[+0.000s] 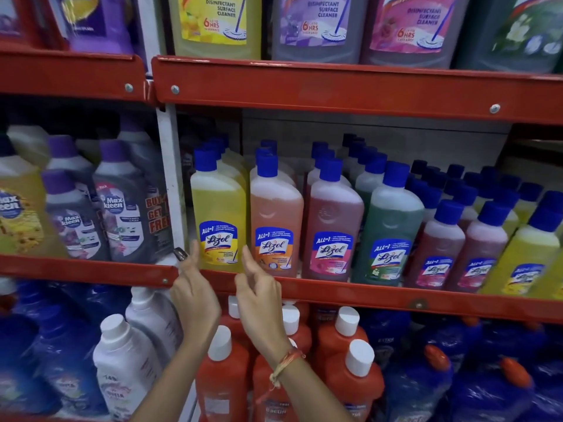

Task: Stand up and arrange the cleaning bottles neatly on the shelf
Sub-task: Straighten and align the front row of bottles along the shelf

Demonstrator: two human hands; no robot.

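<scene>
1. Shelf rail (350, 292): red painted metal, semi-gloss (scuffed, with steel bolts).
2. Yellow bottle (217, 205): translucent smooth plastic, glossy paper label.
3. Wrist thread (286, 362): woven cord, matt.

On the middle shelf the yellow bottle (218, 214) carries a blue label reading "All in 1" and "Lizol", with "Disinfectant Surface Cleaner" beneath. Right of it, the orange bottle (275, 220), pink bottle (333, 229) and green bottle (388, 236) show the same "Lizol" badge. Left of it, grey bottles (122, 208) read "Max kleen". Above it, large jugs (217, 22) read "Disinfectant Surface Cleaner" and "6 HRS".
</scene>
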